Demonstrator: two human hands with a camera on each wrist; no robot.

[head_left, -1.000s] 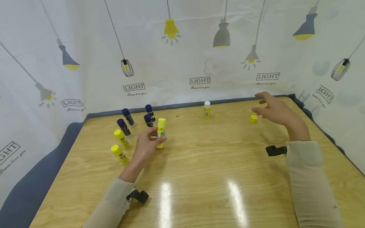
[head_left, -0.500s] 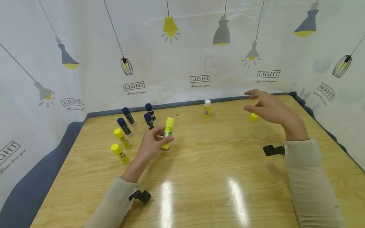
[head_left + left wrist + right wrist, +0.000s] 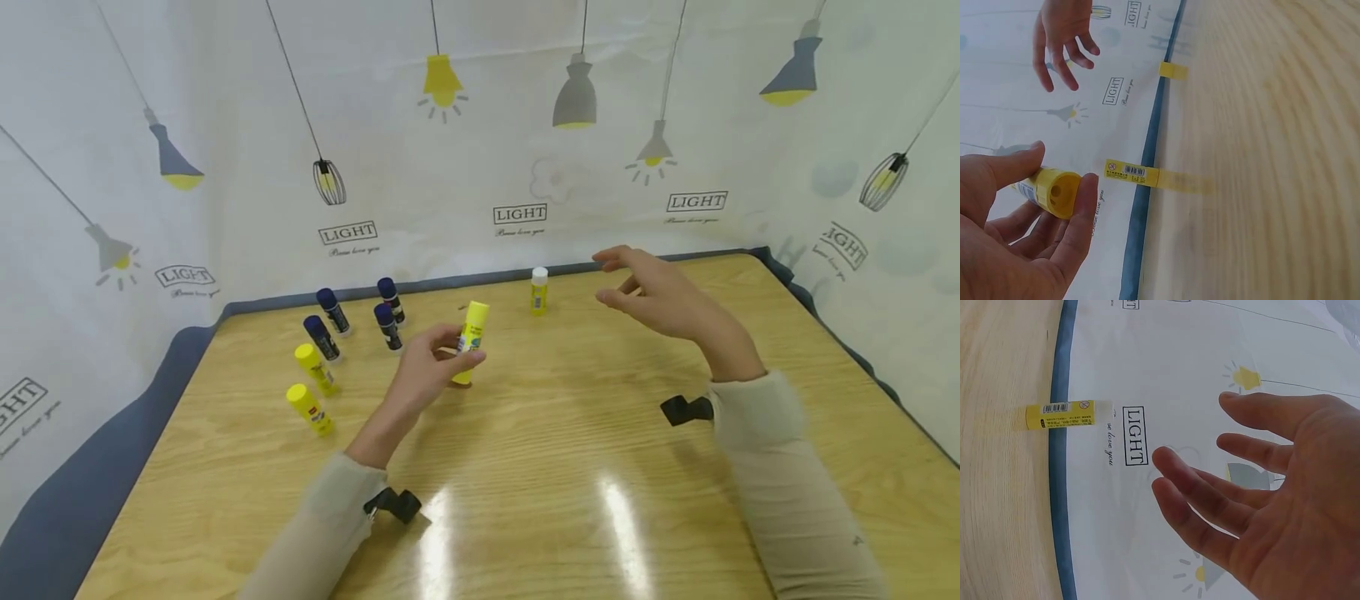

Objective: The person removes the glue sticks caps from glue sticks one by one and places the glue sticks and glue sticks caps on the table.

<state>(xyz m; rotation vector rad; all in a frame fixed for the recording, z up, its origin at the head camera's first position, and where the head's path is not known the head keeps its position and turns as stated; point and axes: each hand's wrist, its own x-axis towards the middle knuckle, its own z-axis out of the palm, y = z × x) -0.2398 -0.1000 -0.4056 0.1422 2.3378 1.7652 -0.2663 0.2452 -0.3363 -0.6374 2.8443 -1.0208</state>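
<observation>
My left hand (image 3: 426, 368) holds a yellow glue stick (image 3: 475, 327) upright above the table, gripped between thumb and fingers. In the left wrist view the round yellow base of this glue stick (image 3: 1059, 192) faces the camera. Another yellow glue stick, with a white top (image 3: 539, 292), stands near the table's back edge. To its right hovers my right hand (image 3: 663, 302), fingers spread and holding nothing. The right wrist view has the palm and loosely bent fingers of this hand (image 3: 1297, 506). A small yellow cap (image 3: 1167, 70) sits at the far side in the left wrist view; the head view hides it.
Left on the wooden table (image 3: 540, 467) stand two yellow glue sticks (image 3: 310, 408) and several dark blue-capped glue sticks (image 3: 387, 327). A white curtain (image 3: 480, 133) printed with lamps hangs behind and around the table.
The left hand has moved right, carrying the yellow glue stick away from the group of glue sticks. The right hand has moved left, from above the small cap toward the white-topped glue stick.
</observation>
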